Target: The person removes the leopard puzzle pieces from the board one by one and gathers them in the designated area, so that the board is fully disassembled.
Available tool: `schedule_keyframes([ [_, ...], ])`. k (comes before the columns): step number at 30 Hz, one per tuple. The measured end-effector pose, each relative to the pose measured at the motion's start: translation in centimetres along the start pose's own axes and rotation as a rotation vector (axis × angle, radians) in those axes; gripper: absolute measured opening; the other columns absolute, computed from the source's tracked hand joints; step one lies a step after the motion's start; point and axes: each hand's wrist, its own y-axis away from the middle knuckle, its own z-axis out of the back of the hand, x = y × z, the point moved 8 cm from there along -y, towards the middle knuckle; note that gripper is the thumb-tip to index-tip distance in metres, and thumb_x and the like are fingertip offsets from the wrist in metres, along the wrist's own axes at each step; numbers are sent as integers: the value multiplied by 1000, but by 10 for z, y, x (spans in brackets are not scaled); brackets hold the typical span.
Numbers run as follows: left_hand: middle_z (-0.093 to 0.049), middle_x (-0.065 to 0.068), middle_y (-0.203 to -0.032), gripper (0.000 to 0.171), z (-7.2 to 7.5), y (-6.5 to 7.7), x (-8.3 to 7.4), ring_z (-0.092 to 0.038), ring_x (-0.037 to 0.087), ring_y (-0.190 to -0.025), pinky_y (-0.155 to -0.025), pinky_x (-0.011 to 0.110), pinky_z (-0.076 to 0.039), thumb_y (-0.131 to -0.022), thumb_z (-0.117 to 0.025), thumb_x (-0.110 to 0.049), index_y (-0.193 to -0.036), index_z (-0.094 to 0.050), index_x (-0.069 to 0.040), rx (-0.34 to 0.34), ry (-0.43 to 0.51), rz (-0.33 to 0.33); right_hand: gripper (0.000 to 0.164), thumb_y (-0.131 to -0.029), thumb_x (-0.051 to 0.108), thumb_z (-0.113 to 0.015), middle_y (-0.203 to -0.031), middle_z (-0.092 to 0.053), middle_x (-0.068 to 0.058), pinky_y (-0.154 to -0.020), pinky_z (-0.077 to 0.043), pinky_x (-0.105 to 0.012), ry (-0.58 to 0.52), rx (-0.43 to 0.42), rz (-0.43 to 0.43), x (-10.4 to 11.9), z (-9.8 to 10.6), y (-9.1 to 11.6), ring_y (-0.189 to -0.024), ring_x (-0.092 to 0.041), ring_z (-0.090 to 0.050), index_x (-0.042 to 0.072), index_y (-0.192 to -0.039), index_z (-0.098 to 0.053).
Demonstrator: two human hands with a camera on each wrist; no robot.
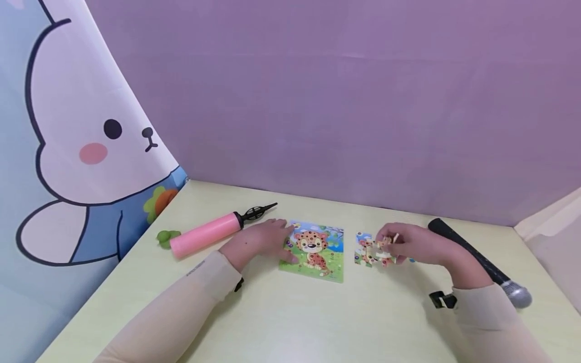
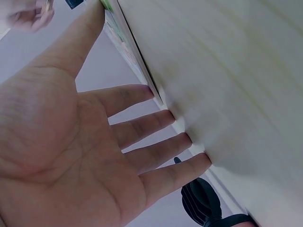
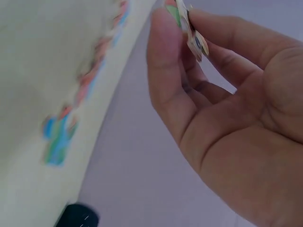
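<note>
A square jigsaw board with a spotted cub picture lies flat on the table. My left hand is at the board's left side with fingers spread, the thumb over its lower left part. In the left wrist view the fingers stretch straight, tips at the tabletop beside the board's edge. My right hand pinches a jigsaw piece between thumb and fingertips, above the table. Loose jigsaw pieces lie right of the board, partly hidden by that hand; blurred ones show in the right wrist view.
A pink hand pump with a black nozzle lies on the left, beside a small green object. A black microphone lies under and beyond my right forearm. A purple backdrop stands along the table's far edge.
</note>
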Motion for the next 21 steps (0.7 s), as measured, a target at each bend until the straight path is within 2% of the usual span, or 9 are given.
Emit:
schedule_keyframes([
  [4, -22, 16, -179, 105, 0, 1, 1, -22, 41, -167, -136, 61, -25, -91, -70, -70, -171, -28, -16, -2, 21, 6, 20, -106, 15, -65, -101, -62, -8, -76, -66, -34, -29, 40, -23, -17, -6, 6, -83, -18, -65, 7, -124, -64],
  [7, -23, 16, -179, 104, 0, 1, 0, -22, 42, -167, -136, 61, -25, -92, -70, -70, -170, -28, -16, -3, 26, 3, 18, -106, 15, -66, -98, -60, -8, -75, -65, -33, -26, 40, -25, -23, -8, 7, -80, -17, -63, 7, -123, -65],
  [14, -23, 17, -179, 104, -2, -1, 0, -23, 42, -167, -136, 60, -25, -92, -69, -71, -170, -29, -15, -8, 14, -5, 21, -99, 16, -75, -103, -69, -6, -70, -59, -27, 51, -47, -34, -30, -3, 4, -83, -12, -63, 8, -118, -71],
  [21, -23, 16, -179, 105, -1, -1, 1, -22, 41, -167, -136, 59, -25, -92, -68, -71, -170, -28, -15, -8, 6, -4, 21, -97, 21, -78, -101, -70, -2, -70, -58, -25, 82, -72, -34, -36, -2, -2, -82, -9, -63, 13, -116, -75],
])
